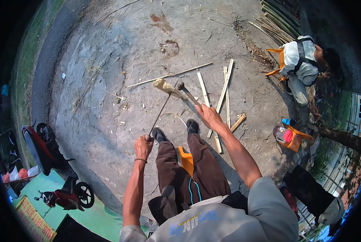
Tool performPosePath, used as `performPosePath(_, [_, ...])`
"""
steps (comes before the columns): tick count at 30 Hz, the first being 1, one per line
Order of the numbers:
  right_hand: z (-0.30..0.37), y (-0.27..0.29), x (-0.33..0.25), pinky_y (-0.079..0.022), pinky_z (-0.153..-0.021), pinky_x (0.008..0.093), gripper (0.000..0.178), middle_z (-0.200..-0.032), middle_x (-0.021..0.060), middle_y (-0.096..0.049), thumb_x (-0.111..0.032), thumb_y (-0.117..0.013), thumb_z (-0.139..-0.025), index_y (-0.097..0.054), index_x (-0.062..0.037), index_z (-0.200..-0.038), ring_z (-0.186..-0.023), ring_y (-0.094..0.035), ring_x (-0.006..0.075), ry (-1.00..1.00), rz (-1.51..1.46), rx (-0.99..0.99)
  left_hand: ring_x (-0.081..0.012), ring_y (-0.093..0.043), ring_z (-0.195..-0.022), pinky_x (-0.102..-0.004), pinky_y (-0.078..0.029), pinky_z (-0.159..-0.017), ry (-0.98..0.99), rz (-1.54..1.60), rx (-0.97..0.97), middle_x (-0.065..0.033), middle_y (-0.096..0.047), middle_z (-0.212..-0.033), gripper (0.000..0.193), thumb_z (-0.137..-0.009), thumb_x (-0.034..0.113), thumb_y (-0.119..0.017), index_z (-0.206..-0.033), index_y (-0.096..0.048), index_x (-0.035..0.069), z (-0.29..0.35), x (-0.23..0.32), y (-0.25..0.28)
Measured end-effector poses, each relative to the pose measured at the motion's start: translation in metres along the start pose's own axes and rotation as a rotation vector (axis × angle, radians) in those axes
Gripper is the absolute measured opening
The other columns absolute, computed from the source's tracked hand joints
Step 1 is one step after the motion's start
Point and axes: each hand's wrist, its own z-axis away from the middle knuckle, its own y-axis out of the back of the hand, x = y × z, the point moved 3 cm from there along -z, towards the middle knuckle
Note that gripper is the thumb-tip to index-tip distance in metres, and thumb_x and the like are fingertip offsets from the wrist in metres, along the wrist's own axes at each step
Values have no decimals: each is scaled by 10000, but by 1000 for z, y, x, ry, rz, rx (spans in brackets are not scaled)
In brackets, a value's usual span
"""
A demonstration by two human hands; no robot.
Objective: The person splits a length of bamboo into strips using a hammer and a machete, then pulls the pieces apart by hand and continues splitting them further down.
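Observation:
My left hand (143,146) grips the near end of a thin dark metal rod (160,113) that slants away to a pale chunk of wood (167,86) on the concrete ground. My right hand (208,116) holds the handle of a hammer (187,93), its round dark head hovering just right of the wood chunk. I sit on a low orange stool (185,160), brown trousers and dark shoes stretched out ahead of me.
Split bamboo strips (224,90) lie to the right of the hammer, and a long thin stick (170,75) behind the wood. Another person (304,64) sits at the far right by a bamboo pile (277,22). An orange toolbox (289,137) stands right; motorbikes (47,149) are parked left.

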Motion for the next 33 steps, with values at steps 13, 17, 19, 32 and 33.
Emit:
performPosePath(13, [36,121,-106,-389,-483,331,416,-574,70,-457,-384,-438,-1080,-528,-13,-915,-516,-492,143,268,-547,304,-459,-644,-709,-513,-492,-628,-33,-15,33,-258,-636,-740,289,-812,294,-644,-769,-672,10,12,-2,-3])
performPosePath(17, [23,64,-70,-419,-502,347,464,-584,71,-486,-429,-409,-1079,-543,-7,-942,-524,-562,208,433,-442,352,-447,-651,-712,-508,-498,-633,-6,22,11,-251,-641,-736,269,-806,283,-653,-776,-680,16,11,0,2])
performPosePath(19, [-6,17,-12,-453,-588,505,484,-634,264,-549,-433,-420,-1070,-561,13,-949,-680,-566,528,125,-3,15,-442,-655,-713,-504,-501,-633,6,35,-13,-248,-643,-734,265,-803,281,-658,-778,-683,18,17,-2,-5])
performPosePath(32, [-19,5,-17,-450,-580,507,453,-674,240,-564,-425,-459,-1056,-571,3,-959,-658,-601,471,291,1,140,-439,-673,-758,-511,-525,-655,-13,-2,23,-239,-672,-782,270,-817,316,-675,-819,-713,49,-1,-15,-22])
performPosePath(33, [-33,-3,30,-460,-614,537,487,-714,270,-602,-449,-442,-1057,-580,7,-955,-697,-615,495,120,181,18,-439,-673,-758,-511,-525,-655,-35,18,21,-239,-672,-782,270,-817,316,-675,-819,-713,49,-5,-3,-36])
